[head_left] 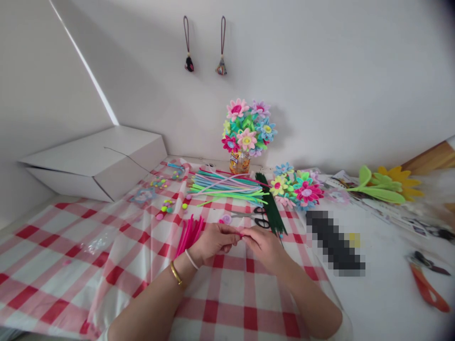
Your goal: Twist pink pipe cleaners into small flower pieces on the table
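Observation:
My left hand (pixel 217 240) and my right hand (pixel 262 245) meet over the checked cloth, fingertips pinched together. Between them shows a small bit of a pink pipe cleaner (pixel 241 235); the fingers hide most of it. Just left of my left hand lies a bunch of pink pipe cleaners (pixel 185 235). Beyond my fingers are black-handled scissors (pixel 261 218) and a purple-pink coil (pixel 225 219). Farther back, blue, lilac and green pipe cleaners (pixel 227 187) lie in a pile, with dark green stems (pixel 270 203) slanting along its right side.
A vase of fuzzy flowers (pixel 239 163) stands by the wall, with more flowers (pixel 298 189) lying to its right. Small pompoms (pixel 167 208) are scattered at left near a white box (pixel 95 156). Orange-handled pliers (pixel 428 284) and a blurred-out dark object (pixel 334 241) lie at right.

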Demonstrator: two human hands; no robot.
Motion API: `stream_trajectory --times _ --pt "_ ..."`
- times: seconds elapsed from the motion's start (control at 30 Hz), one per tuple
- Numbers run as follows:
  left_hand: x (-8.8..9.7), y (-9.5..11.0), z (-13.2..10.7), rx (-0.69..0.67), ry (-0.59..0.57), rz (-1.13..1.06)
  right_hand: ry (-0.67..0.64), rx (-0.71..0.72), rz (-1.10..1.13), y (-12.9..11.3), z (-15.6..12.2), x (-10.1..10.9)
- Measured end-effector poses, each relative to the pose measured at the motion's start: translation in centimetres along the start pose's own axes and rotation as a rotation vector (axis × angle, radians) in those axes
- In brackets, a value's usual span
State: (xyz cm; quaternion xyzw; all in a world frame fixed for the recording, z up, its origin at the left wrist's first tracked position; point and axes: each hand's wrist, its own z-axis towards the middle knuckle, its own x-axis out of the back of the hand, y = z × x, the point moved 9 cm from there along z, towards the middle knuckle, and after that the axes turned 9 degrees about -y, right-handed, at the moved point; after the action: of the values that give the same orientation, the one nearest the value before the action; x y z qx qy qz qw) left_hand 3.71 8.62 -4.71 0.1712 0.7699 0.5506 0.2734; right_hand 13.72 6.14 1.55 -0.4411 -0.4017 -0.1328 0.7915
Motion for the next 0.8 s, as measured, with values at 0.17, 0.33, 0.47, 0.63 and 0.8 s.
stream_trajectory --times 0.17,0.33,0.47,0.63,0.8 --pt "-0.1 -0.3 0.1 -0.009 -0.033 -0.068 0.0 0.108 -0.173 -1.2 0.2 -0.1" --pt "-0.1 -0.7 0.2 0.018 -0.056 -0.071 -0.016 0.156 -0.297 -1.6 0.3 -0.4" --pt "-0.4 -0.4 0.1 0.008 -0.106 -0.028 -0.117 0.188 -0.437 -1.8 0.1 -1.4" --pt "-0.3 -0.6 -0.1 0.044 -0.134 0.022 -0.188 0.172 -0.49 -2.8 0.0 -1.6" --pt "-0.4 -0.5 -0.3 0.037 -0.157 0.18 -0.225 0.124 -0.221 -2.6 0.0 -1.5"
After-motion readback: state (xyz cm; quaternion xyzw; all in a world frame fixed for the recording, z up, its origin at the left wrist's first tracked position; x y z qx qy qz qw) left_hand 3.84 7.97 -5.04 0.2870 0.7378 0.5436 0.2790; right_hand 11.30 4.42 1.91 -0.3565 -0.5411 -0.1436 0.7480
